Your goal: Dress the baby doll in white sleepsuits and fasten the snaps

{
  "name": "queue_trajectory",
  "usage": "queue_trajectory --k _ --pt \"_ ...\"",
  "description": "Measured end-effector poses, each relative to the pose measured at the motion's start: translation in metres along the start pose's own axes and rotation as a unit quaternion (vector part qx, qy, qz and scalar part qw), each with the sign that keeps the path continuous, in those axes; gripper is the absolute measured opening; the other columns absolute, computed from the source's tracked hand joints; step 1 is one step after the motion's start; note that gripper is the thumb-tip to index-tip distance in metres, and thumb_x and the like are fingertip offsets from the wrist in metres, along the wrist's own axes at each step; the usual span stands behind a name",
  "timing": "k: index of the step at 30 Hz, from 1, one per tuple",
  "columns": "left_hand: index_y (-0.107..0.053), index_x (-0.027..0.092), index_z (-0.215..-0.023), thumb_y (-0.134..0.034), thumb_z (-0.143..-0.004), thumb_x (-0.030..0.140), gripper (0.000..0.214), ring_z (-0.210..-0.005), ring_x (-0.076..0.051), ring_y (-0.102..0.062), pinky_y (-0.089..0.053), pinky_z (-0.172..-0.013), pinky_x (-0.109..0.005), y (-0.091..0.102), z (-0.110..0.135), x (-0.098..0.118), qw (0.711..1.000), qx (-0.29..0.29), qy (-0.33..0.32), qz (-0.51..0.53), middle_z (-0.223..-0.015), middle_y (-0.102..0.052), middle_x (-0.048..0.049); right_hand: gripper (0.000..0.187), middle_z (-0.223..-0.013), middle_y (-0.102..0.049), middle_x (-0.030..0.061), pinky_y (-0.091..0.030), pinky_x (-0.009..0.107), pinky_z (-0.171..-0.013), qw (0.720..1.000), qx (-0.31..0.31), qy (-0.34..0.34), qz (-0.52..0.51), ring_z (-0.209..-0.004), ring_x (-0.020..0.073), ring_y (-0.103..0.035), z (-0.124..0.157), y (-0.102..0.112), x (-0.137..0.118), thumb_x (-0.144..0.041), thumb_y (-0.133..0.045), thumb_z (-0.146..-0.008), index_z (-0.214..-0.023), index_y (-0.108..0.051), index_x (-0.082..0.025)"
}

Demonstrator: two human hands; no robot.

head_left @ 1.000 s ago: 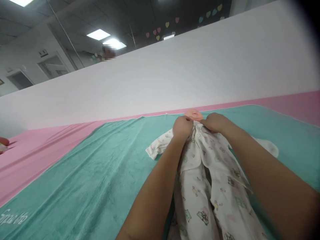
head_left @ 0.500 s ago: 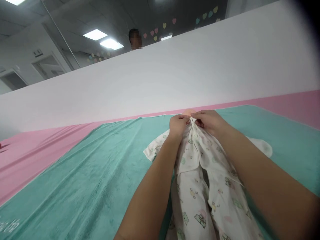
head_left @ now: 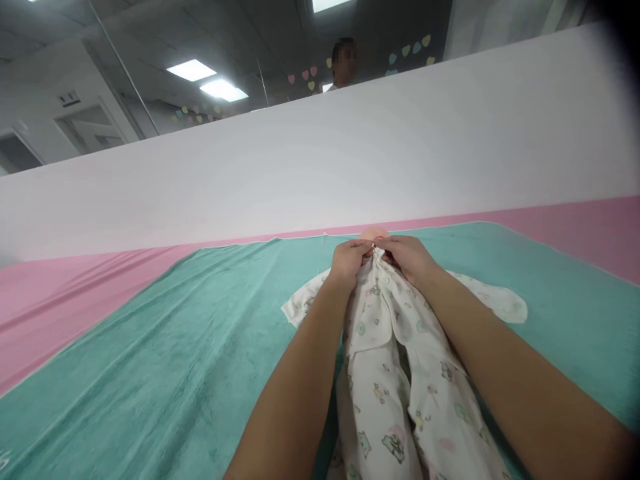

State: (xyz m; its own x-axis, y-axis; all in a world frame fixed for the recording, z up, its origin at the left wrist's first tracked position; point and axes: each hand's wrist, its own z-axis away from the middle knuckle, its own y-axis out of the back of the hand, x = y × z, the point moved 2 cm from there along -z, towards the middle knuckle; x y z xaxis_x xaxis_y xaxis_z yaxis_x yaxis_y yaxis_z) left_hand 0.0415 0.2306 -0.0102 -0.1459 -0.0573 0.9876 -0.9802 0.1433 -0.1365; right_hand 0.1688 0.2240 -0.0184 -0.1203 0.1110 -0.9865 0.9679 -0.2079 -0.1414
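Observation:
A baby doll (head_left: 373,234) lies on its back on a teal towel (head_left: 175,360), dressed in a white romper (head_left: 395,380) printed with small bears. Only the top of its pink head shows beyond my fingers. My left hand (head_left: 349,261) and my right hand (head_left: 409,257) meet at the romper's collar, each pinching one edge of the front opening. Both sleeves spread out to the sides, and the legs run toward me between my forearms.
The towel covers a pink surface (head_left: 75,300) that runs to a white partition wall (head_left: 300,160). A person (head_left: 344,61) stands behind the wall. Paper hearts hang on the dark wall beyond.
My hands have stayed at the collar, pinching it closer together. The person behind the wall has walked to the right. My view has shifted a little upward.

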Motion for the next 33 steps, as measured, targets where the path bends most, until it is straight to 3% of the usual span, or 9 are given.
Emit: queue_trajectory --k 11,17,21,27,33 --pt "-0.061 0.013 -0.068 -0.061 -0.069 0.019 0.006 -0.060 -0.010 -0.053 -0.040 -0.059 -0.021 -0.002 0.004 0.003 0.996 0.014 -0.029 -0.089 -0.062 -0.059 -0.0002 0.022 -0.052 -0.050 -0.0012 -0.043 0.018 -0.047 0.998 -0.026 -0.010 -0.048 -0.049 0.0074 -0.048 -0.002 0.001 0.004 -0.024 -0.074 -0.060 -0.056 -0.055 -0.013" --pt "-0.058 0.014 -0.065 -0.060 -0.071 0.025 0.013 -0.058 -0.009 -0.051 -0.039 -0.057 -0.021 -0.001 0.004 0.004 0.992 0.015 -0.035 -0.119 -0.062 -0.058 0.0006 0.016 -0.050 -0.048 -0.0016 -0.035 0.017 -0.043 0.996 -0.081 0.026 0.010 -0.047 0.0059 -0.042 0.000 0.001 0.004 -0.018 -0.066 -0.063 -0.054 -0.055 -0.013" --pt "-0.060 0.014 -0.074 -0.064 -0.069 0.036 0.023 -0.059 -0.011 -0.053 -0.040 -0.059 -0.023 -0.003 0.006 0.009 0.985 0.014 -0.050 -0.167 -0.065 -0.060 -0.0009 0.012 -0.053 -0.050 -0.0006 -0.035 0.016 -0.044 0.997 -0.075 0.027 0.015 -0.048 0.0053 -0.042 0.001 0.001 0.003 -0.016 -0.064 -0.063 -0.056 -0.055 -0.013" --pt "-0.060 0.015 -0.083 -0.066 -0.066 0.037 0.028 -0.075 -0.016 -0.058 -0.042 -0.067 -0.026 -0.005 0.003 0.011 0.964 0.035 -0.062 -0.256 -0.085 -0.066 -0.0069 0.010 -0.054 -0.051 0.0002 -0.035 0.017 -0.043 0.997 -0.071 0.006 -0.023 -0.047 0.0053 -0.043 0.002 -0.001 0.000 -0.015 -0.065 -0.060 -0.058 -0.056 -0.012" --pt "-0.059 0.017 -0.080 -0.065 -0.066 0.036 0.025 -0.078 -0.018 -0.059 -0.042 -0.071 -0.028 -0.004 0.001 0.008 0.952 0.050 -0.105 -0.285 -0.086 -0.067 -0.0071 0.006 -0.055 -0.054 0.0002 -0.035 0.017 -0.043 0.998 -0.059 -0.002 -0.010 -0.047 0.0054 -0.043 0.000 -0.001 0.002 -0.016 -0.063 -0.060 -0.061 -0.059 -0.012"
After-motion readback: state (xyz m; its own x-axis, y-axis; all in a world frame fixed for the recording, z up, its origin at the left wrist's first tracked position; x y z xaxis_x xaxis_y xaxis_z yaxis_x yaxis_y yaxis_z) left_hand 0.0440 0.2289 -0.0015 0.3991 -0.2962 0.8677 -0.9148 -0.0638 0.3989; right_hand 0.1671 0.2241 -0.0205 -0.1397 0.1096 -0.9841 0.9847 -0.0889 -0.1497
